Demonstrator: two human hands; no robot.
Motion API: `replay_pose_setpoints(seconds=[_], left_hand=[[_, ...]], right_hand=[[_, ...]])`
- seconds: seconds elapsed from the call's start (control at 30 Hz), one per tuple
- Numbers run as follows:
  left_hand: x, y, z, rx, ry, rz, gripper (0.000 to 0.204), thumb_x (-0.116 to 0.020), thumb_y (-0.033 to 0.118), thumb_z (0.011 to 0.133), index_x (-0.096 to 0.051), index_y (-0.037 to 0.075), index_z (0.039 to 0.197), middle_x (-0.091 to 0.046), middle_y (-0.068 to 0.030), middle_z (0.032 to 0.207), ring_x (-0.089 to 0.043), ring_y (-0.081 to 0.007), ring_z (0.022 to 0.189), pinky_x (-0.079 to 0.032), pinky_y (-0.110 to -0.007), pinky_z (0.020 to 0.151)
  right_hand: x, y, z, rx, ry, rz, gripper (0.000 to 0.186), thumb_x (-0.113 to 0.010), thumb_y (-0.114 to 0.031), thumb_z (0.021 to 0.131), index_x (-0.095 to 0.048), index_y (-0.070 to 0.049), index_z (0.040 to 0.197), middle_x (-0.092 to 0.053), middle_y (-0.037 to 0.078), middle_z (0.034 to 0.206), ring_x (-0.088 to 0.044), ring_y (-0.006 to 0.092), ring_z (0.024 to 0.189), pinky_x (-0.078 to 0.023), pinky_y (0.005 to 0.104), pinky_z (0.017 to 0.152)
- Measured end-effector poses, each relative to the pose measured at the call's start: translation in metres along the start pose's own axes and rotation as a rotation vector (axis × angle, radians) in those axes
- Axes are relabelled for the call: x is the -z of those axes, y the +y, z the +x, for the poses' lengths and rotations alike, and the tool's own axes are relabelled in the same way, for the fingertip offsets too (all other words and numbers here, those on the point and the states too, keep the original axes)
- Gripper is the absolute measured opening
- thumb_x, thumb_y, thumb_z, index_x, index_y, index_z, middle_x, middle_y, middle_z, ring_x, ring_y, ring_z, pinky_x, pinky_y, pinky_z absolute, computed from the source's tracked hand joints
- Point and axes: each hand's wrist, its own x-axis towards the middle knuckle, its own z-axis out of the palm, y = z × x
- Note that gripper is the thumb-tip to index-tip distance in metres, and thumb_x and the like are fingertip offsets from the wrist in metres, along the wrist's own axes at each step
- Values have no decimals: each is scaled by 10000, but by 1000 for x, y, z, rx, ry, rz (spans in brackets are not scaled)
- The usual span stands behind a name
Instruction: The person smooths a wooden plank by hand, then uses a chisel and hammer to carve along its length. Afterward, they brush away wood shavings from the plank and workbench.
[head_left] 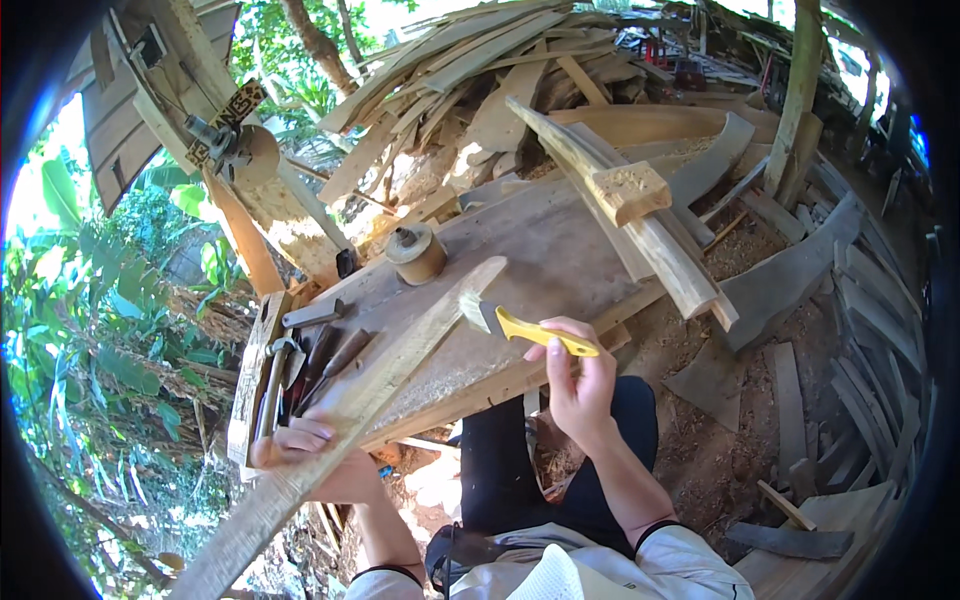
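Observation:
A long, pale wooden plank [395,370] lies slantwise over the left part of the workbench [540,245], its near end sticking out past the front edge. My left hand [335,472] grips the plank near that edge, its fingers curled over the far side. Between the fingers and thumb of my right hand [583,390] is the yellow handle of a paintbrush [520,326]. The brush's pale bristles touch or hover just at the plank's far end; I cannot tell which. A round, dusty can [415,256] with a dark top stands behind the plank.
Dark-handled hand tools [347,352] and a hammer [275,388] sit in a wooden rack at the bench's left end. Rough timbers with a wooden block [630,190] overhang the bench's right side. A large board pile [470,60] rises behind; offcuts [790,400] litter the ground at right.

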Motion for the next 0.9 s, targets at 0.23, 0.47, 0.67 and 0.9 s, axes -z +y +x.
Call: replay_pose_setpoints(seconds=[0.23, 0.47, 0.67, 0.9], left_hand=[[-6, 0, -3, -50, -100, -192, 311, -540, 349, 1042, -467, 127, 837, -507, -15, 634, -490, -116, 558, -397, -254, 528], [14, 3, 0, -1, -269, -279, 325, -469, 301, 1075, -506, 97, 826, -592, -75, 643, -563, -178, 563, -462, -316, 548], [9, -1, 0, 32, -237, -307, 315, -511, 300, 1055, -488, 101, 812, -590, -71, 634, -556, -167, 556, -439, -313, 531], [14, -3, 0, 33, -259, -312, 303, -555, 293, 1033, -483, 102, 810, -592, -66, 628, -541, -158, 540, -428, -300, 528]], right_hand=[[2, 6, 3, -145, -214, -8, 145, -532, -56, 1027, -613, 1, 1132, -689, 95, 842, -687, 146, 719, -513, 273, 645], [-19, 7, 14, 59, -223, 65, 137, -534, -63, 1026, -621, -17, 1122, -678, 56, 831, -646, 107, 645, -485, 254, 566], [-9, 72, 33, -223, -116, 196, 223, -476, -177, 1080, -603, 6, 1094, -660, 66, 882, -640, 127, 650, -488, 284, 598], [-8, 96, 70, -52, -98, -361, 225, -500, -196, 1073, -609, 0, 1092, -674, 78, 708, -674, 170, 634, -491, 311, 584]])
